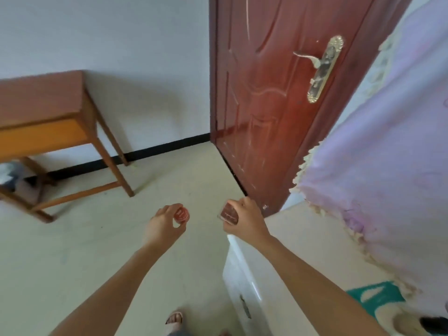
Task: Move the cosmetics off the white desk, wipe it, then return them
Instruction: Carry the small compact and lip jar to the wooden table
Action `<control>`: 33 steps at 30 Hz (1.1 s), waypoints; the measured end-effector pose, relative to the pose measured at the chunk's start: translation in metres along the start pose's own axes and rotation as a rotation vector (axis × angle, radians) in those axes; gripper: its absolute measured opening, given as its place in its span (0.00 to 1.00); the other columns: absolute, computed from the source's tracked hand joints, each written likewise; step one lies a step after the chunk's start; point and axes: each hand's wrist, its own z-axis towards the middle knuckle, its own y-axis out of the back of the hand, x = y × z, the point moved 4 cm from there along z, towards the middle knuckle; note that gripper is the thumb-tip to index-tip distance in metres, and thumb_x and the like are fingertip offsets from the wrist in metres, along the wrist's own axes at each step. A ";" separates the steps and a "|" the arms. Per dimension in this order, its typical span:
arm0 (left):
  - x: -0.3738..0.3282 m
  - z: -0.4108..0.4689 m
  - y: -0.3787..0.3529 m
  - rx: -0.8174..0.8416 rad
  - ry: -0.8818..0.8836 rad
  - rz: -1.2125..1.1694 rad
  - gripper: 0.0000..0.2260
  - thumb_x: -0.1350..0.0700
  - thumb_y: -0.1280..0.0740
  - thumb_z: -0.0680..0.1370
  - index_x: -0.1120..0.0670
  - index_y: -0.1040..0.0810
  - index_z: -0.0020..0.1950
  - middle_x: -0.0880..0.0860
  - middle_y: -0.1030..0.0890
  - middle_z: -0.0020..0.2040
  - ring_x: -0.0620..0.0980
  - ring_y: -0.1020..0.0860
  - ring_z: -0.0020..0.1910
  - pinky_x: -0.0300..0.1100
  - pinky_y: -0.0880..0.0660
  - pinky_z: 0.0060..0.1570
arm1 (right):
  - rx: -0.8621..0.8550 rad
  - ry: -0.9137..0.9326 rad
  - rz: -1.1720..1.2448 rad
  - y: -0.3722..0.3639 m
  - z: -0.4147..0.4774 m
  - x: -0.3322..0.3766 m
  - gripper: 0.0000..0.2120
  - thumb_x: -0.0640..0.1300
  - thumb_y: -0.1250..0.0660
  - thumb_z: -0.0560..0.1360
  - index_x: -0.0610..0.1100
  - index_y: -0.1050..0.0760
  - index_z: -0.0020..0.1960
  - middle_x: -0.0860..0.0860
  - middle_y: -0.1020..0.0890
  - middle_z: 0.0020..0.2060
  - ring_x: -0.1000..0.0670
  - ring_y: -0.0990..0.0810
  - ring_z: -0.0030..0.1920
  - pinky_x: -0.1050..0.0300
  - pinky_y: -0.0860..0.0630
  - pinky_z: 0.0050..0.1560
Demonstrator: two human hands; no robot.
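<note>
The white desk [303, 241] sits low on the right. By its corner, the left hand [163, 227] pinches a round red jar [181, 214] over the floor. The right hand [245, 220] grips a dark red thing, maybe a small box [229, 212]. Farther off stand a wooden table [46, 105] and a red door [266, 98].

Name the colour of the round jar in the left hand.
Jar: red, white markings; head view.

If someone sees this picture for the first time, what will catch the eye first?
First, in the middle, the left hand holds a round red jar and the right hand a dark red bottle. Behind them stands a red-brown door, with a wooden table by the wall at the left.
</note>
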 end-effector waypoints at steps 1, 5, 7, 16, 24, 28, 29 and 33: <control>0.014 -0.007 0.011 -0.026 0.026 -0.006 0.18 0.62 0.28 0.69 0.58 0.24 0.58 0.58 0.21 0.53 0.58 0.24 0.52 0.50 0.26 0.52 | 0.022 0.028 -0.010 -0.006 0.003 0.013 0.25 0.50 0.32 0.66 0.47 0.30 0.62 0.46 0.30 0.51 0.45 0.31 0.54 0.54 0.34 0.58; 0.084 -0.052 0.068 -0.168 0.190 -0.019 0.18 0.63 0.28 0.68 0.59 0.24 0.57 0.58 0.20 0.51 0.58 0.24 0.50 0.49 0.27 0.50 | 0.115 0.208 -0.054 -0.044 0.013 0.092 0.27 0.50 0.32 0.67 0.47 0.31 0.64 0.46 0.30 0.53 0.45 0.32 0.56 0.54 0.36 0.58; 0.119 -0.076 0.097 -0.227 0.260 -0.006 0.19 0.63 0.27 0.68 0.58 0.24 0.57 0.57 0.20 0.51 0.57 0.24 0.50 0.46 0.28 0.48 | 0.144 0.289 -0.072 -0.064 0.015 0.137 0.27 0.50 0.31 0.66 0.47 0.31 0.63 0.45 0.30 0.54 0.44 0.32 0.56 0.54 0.36 0.58; 0.266 -0.181 0.238 -0.441 0.447 -0.006 0.18 0.63 0.27 0.67 0.60 0.23 0.56 0.59 0.21 0.50 0.58 0.24 0.49 0.46 0.29 0.49 | 0.248 0.479 -0.039 -0.168 0.002 0.331 0.27 0.52 0.31 0.68 0.47 0.32 0.64 0.47 0.30 0.54 0.47 0.33 0.57 0.58 0.34 0.58; 0.349 -0.218 0.345 -0.601 0.462 -0.009 0.17 0.61 0.28 0.69 0.58 0.24 0.57 0.56 0.21 0.50 0.55 0.25 0.50 0.40 0.33 0.47 | 0.264 0.596 -0.011 -0.227 0.005 0.463 0.27 0.53 0.31 0.68 0.48 0.32 0.64 0.49 0.31 0.52 0.50 0.34 0.55 0.63 0.33 0.52; 0.357 -0.211 0.356 -0.658 0.451 -0.009 0.16 0.60 0.29 0.68 0.55 0.23 0.55 0.52 0.23 0.46 0.52 0.26 0.46 0.40 0.35 0.42 | 0.260 0.607 -0.026 -0.233 0.018 0.473 0.26 0.52 0.31 0.68 0.48 0.32 0.64 0.50 0.31 0.53 0.50 0.32 0.56 0.61 0.31 0.54; 0.362 -0.205 0.360 -0.665 0.444 -0.012 0.16 0.60 0.29 0.69 0.55 0.23 0.55 0.51 0.23 0.46 0.51 0.27 0.45 0.39 0.35 0.42 | 0.252 0.615 -0.026 -0.235 0.026 0.481 0.26 0.52 0.31 0.68 0.48 0.32 0.64 0.50 0.31 0.53 0.50 0.32 0.56 0.61 0.30 0.54; 0.376 -0.172 0.375 -0.617 0.374 0.001 0.16 0.59 0.29 0.70 0.55 0.24 0.57 0.51 0.23 0.49 0.48 0.28 0.46 0.38 0.35 0.45 | 0.204 0.636 0.014 -0.233 0.063 0.504 0.26 0.51 0.30 0.68 0.48 0.32 0.64 0.49 0.30 0.53 0.51 0.32 0.55 0.59 0.28 0.54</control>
